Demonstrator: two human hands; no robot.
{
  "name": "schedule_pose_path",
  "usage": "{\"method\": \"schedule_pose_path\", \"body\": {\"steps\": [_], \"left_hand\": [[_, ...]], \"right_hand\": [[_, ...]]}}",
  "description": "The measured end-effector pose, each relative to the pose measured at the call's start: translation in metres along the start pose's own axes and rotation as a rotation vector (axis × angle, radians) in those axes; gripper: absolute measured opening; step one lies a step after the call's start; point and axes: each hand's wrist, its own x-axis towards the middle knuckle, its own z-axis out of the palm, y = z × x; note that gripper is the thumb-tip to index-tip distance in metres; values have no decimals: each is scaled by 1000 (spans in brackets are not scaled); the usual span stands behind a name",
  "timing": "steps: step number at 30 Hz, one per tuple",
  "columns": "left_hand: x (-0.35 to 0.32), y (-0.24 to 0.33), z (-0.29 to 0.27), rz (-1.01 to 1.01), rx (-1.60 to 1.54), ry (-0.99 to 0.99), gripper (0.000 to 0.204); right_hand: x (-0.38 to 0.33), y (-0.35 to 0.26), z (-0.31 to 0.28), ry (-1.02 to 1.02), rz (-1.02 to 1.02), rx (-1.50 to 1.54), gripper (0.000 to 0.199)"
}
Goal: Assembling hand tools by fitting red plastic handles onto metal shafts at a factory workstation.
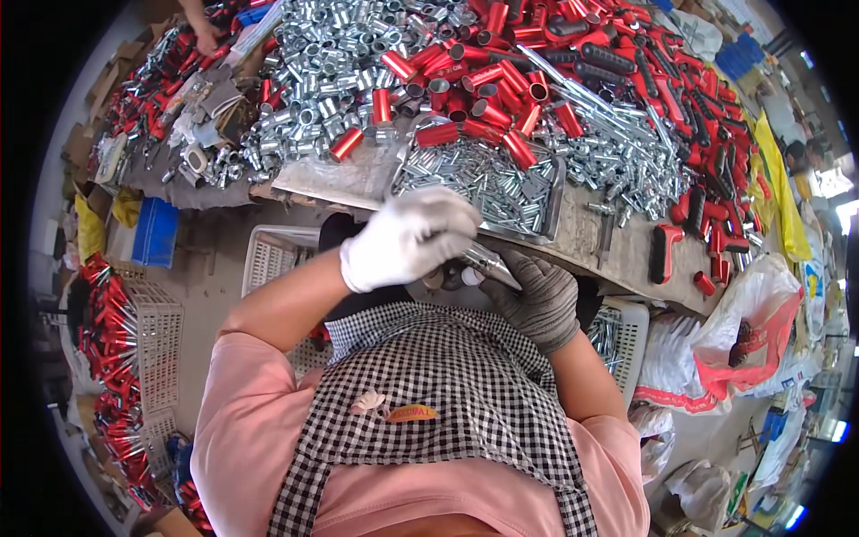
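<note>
Works at the near edge of a crowded counter (pixel 640 246), seen from overhead in a black-and-white checked apron (pixel 412 358). Holds a slim silver metal piece (pixel 489 266) at a slant between counter and apron, with the grip of the grey-gloved right hand (pixel 541 300) closed on it. Curls the white-gloved left hand (pixel 416 237) just above the piece's upper left end, grip about half closed; too blurred to tell of any contact or of anything small in those fingers. Beyond, on the counter: a metal tray (pixel 556 201) of small silver pins (pixel 474 183), heaped silver sleeves (pixel 340 63), loose red tubes (pixel 490 76) and, to the right, red-and-black handles (pixel 662 89). Appears to be at a step of fitting or adjusting by hand on the silver piece. Seems to call next for a steady right grip and careful placing of the left fingertips at the upper end.
</note>
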Motion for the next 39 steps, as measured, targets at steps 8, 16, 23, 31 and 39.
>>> {"method": "schedule_pose_path", "body": {"steps": [8,16,23,31,39], "left_hand": [[-20,0,30,88,289,34,15],[9,15,-5,-591,-229,-652,40],[-3,22,7,-407,-91,-455,41],[5,17,-6,-337,8,-456,34],[10,-44,-76,-336,896,262,63]], "right_hand": [[3,-3,9,26,-69,-24,50],[-8,-16,12,76,-258,-23,53],[-10,-12,6,80,-273,-68,55],[-5,10,-13,-375,-91,250,73],[-34,14,-8,-223,391,867,50]]}}
